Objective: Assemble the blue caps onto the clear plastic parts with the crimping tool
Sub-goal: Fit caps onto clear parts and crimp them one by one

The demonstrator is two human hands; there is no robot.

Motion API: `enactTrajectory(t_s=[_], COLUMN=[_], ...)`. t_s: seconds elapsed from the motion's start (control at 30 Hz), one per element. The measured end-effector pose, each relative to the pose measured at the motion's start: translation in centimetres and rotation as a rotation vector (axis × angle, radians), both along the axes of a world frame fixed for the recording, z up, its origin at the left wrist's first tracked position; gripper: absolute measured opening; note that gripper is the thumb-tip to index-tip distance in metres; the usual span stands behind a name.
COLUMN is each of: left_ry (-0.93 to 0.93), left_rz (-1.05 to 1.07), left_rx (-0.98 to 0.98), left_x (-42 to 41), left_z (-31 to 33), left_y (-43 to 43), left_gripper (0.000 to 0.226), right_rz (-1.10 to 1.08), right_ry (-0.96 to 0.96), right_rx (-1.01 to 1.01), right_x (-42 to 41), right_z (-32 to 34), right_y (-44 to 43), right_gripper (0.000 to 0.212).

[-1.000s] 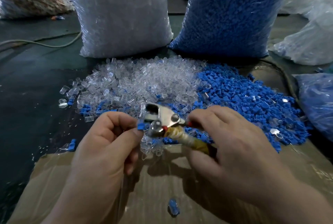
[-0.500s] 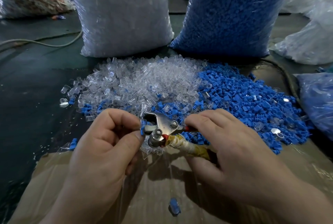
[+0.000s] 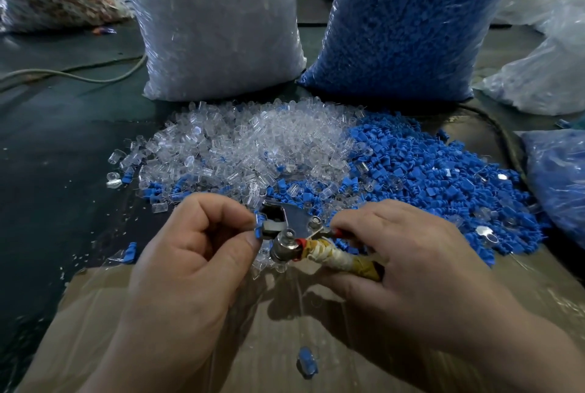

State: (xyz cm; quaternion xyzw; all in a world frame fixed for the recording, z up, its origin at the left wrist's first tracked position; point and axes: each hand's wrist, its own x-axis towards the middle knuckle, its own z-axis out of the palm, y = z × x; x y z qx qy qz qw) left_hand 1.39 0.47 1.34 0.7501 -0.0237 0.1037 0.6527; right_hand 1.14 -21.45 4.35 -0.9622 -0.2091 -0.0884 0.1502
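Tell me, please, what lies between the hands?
The crimping tool, held by the right hand, and a blue cap the left hand pinches; head view.

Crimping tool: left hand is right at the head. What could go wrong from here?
1. Pinch: the left hand pinches the blue cap right against the head of the crimping tool; if the right hand squeezes now, the left fingers may get caught.
2. Misseat: the cap sits at the head's edge, so it might crimp crooked or pop out.
3. Lost part: a dropped piece would likely vanish into the mixed pile just behind the tool.
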Motion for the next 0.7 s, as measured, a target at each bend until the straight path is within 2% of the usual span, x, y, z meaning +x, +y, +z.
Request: enactTrajectory(t_s=[0.1,0.23,0.33,0.4,0.47,0.57,0.7], left_ry=[0.036,0.126,0.168,0.168,0.166,0.147,0.058], left_rz=[0.069,-0.018,-0.070,-0.075,-0.058,-0.052,-0.071], left_rx=[0.042,0.097,0.087,0.104,0.108,0.130,0.262], left_x=[0.4,0.1,-0.4,-0.5,-0.5,-0.6,-1.4], left_z=[-0.3,-0.5,-0.7,-0.7,-0.7,-0.8,-0.5], left_y=[0.4,0.0,-0.7,-0.9,-0.9,-1.0,-1.4], left_gripper=[0.028,0.016,0.018,0.019,0.016,0.013,0.029], right_rz=[-0.105,-0.281,-0.278,-0.245,-0.214,-0.058,0.107], right_ry=[-0.024,0.019,0.138,0.140,0.051,-0.104,-0.121], right_rx=[-0.118,-0.257,-0.303,-0.268,-0.153,-0.019,-0.074], right_x=[0.6,1.8,2.4,2.4,1.7,0.2,-0.1], right_z=[-0.3,-0.4,-0.4,-0.3,-0.2,-0.1,-0.5], right_y=[-0.3,-0.2,0.1,0.0,0.2,1.7,2.9], right_gripper=[0.059,0.069,0.073,0.072,0.065,0.041,0.026])
